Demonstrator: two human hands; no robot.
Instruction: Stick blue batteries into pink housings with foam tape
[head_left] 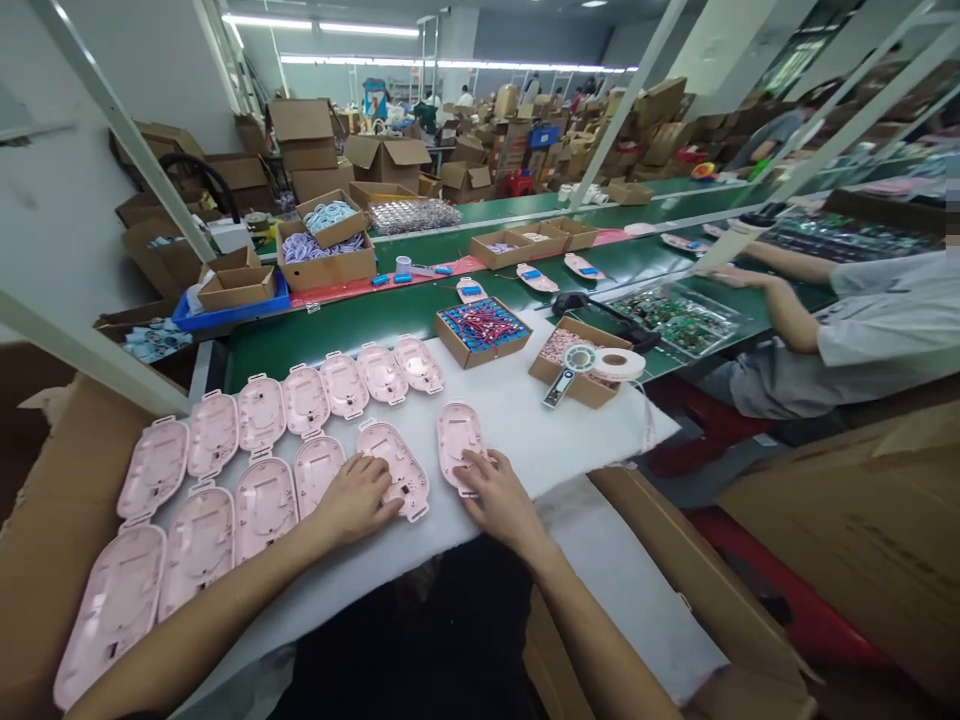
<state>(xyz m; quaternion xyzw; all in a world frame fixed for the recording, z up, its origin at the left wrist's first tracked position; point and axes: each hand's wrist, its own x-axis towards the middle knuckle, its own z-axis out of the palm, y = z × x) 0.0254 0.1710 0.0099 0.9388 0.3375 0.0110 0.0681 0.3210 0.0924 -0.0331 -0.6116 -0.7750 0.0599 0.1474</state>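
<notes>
Pink plastic shells lie open side up in two rows on a white foam sheet (585,440). My left hand (360,500) rests, fingers spread, on the left edge of a pink shell (401,465) at the near row's right end. Just right of it, my right hand (499,500) lies with spread fingers on the lower part of a separate pink shell (459,428). Neither hand is closed round its shell. Behind them stands a box of blue parts with red wires (484,328). Further right is a box of small pink parts (551,345) with a white tape roll (619,364) on it.
A green conveyor (409,296) carries pink shells with blue parts (537,279). Cartons of purple and light-blue pieces (326,262) stand at back left. At right, a co-worker's arms (787,300) reach over the line near a tray of circuit boards (682,320). A slanted metal post (120,120) rises at left.
</notes>
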